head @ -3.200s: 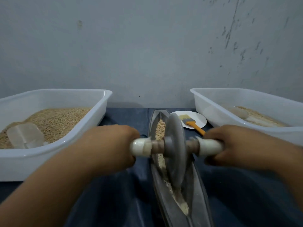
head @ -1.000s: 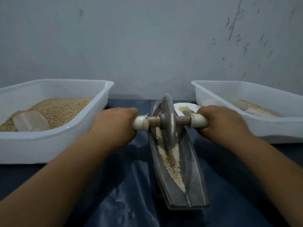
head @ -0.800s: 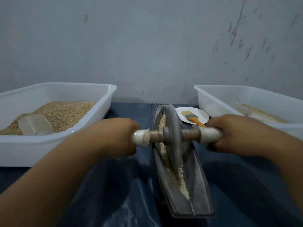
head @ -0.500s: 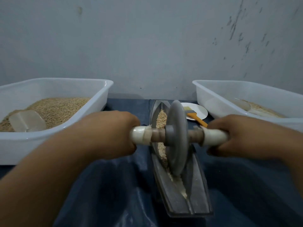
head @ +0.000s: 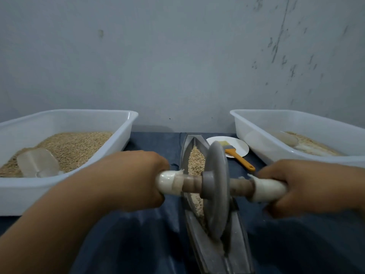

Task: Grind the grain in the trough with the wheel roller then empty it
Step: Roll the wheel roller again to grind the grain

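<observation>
A grey metal trough (head: 240, 252) runs away from me down the middle of the blue cloth. Tan grain (head: 195, 162) lies in its groove, heaped at the far end. The grey wheel roller (head: 217, 191) stands upright in the near half of the groove, on a wooden axle with white handle ends. My left hand (head: 132, 179) grips the left handle. My right hand (head: 308, 186) grips the right handle. The wheel hides the grain beneath it.
A white tub (head: 122, 133) at left holds whole grain and a clear scoop (head: 38, 163). A second white tub (head: 256, 139) at right holds paler grain and another scoop. A white plate (head: 237, 144) with an orange-handled brush (head: 240, 159) lies behind the trough. A grey wall stands close behind.
One second ago the wheel was at the far end of the trough. Both hands have drawn it back toward me, uncovering the grain heap at the far end.
</observation>
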